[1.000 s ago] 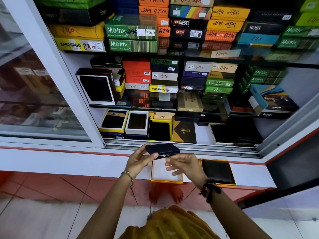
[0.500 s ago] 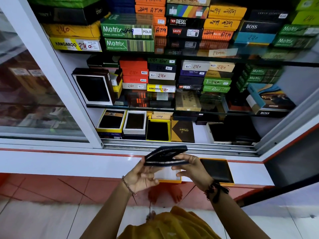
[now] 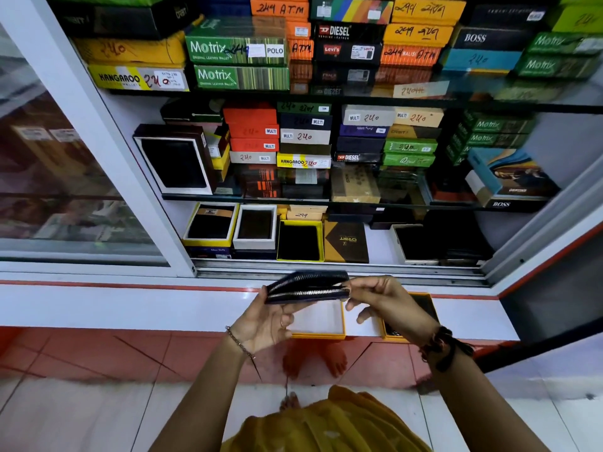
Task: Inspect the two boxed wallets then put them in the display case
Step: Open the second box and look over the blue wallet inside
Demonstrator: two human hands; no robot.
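Both hands hold a dark zip wallet (image 3: pixel 306 286) in the air, just in front of the open display case (image 3: pixel 339 267) and above the white ledge (image 3: pixel 137 305). Left hand (image 3: pixel 261 324) is palm up under the wallet's left end, thumb on the near edge, fingers curled beneath it. Right hand (image 3: pixel 388 305) pinches the wallet's right end between thumb and forefinger; the other fingers hang loose and slightly spread below. Wallet is part open, two silver zipper rows gaping along the near side (inside not visible).

Directly under the wallet, on the ledge, sits an empty orange-rimmed box (image 3: pixel 321 322) with a white lining. Just to its right, a second orange-rimmed box (image 3: pixel 421 305) with something dark in it, mostly hidden by the right wrist; cannot tell if that is the second wallet.

Case: sliding glass door (image 3: pixel 65 190) pushed to the left, right side open. Bottom shelf has open boxes showing dark wallets, incl. a yellow-rimmed box (image 3: pixel 300 240) and a brown box (image 3: pixel 346 241) beside it. Upper shelves are packed with stacked wallet boxes, many with handwritten prices.

A thin bracelet (image 3: pixel 239 342) is on the left wrist, a dark band (image 3: pixel 440 347) on the right. Yellow clothing (image 3: pixel 326 425) is at bottom, bare feet on the red and white tiled floor (image 3: pixel 81 360).
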